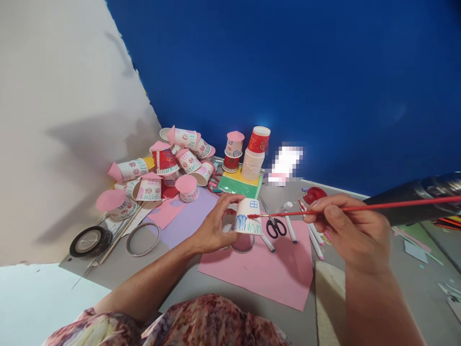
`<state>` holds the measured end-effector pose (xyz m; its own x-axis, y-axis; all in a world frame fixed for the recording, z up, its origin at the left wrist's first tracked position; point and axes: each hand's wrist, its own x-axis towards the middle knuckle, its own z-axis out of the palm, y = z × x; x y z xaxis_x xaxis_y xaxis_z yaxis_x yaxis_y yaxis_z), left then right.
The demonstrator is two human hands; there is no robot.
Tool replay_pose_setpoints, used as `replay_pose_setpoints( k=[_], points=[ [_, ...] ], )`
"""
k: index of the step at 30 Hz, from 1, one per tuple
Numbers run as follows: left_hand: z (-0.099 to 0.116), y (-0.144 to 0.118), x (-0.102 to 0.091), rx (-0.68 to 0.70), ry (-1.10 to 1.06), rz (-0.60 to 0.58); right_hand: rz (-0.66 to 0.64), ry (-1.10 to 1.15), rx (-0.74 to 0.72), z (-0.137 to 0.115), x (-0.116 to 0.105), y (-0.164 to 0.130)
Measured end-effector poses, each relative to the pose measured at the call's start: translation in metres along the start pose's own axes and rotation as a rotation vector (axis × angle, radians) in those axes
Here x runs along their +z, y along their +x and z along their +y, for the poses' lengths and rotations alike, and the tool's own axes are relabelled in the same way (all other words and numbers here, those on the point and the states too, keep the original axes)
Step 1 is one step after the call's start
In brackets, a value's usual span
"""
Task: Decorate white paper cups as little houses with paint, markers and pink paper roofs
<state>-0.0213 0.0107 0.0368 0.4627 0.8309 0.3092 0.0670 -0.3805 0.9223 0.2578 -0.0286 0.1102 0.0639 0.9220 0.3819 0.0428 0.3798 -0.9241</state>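
Observation:
My left hand (212, 228) grips a white paper cup (248, 211), turned upside down, with its fingers and thumb around the left side. Blue window and door shapes and green grass-like strokes are drawn on the cup. Between the fingers of my right hand (355, 230) is a long red paintbrush (382, 205), pointing left. Its red-tipped bristles meet the front of the cup, or come very close to it. Under the cup lies a pink paper sheet (266, 269), with black-handled scissors (276, 228) just right of the cup.
Decorated cups with pink cone roofs (187, 161) are heaped at the back left. Behind my hands stands a stack of paper cups (252, 161). A red paint container (314, 194), white markers (316, 242), a black tape roll (90, 241) and a grey ring (143, 239) lie around.

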Motion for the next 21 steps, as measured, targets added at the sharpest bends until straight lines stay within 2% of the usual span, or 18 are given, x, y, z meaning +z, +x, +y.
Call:
replay_pose_setpoints(
  k=[5,10,16,21],
  points=[
    [0.0002,0.0002,0.0004,-0.007,0.011,0.01,0.027,-0.036,-0.004,0.0,-0.0041,-0.0001],
    [0.001,0.0003,0.0002,-0.025,0.018,0.01,-0.008,-0.048,-0.003,0.0023,-0.0069,0.0005],
    [0.0019,0.0,-0.0014,-0.035,0.008,0.012,0.05,-0.05,-0.021,-0.0026,-0.0087,0.0009],
    [0.0028,0.0004,-0.0015,-0.032,-0.044,0.017,0.023,-0.049,0.012,-0.0048,-0.008,0.0008]
  ],
)
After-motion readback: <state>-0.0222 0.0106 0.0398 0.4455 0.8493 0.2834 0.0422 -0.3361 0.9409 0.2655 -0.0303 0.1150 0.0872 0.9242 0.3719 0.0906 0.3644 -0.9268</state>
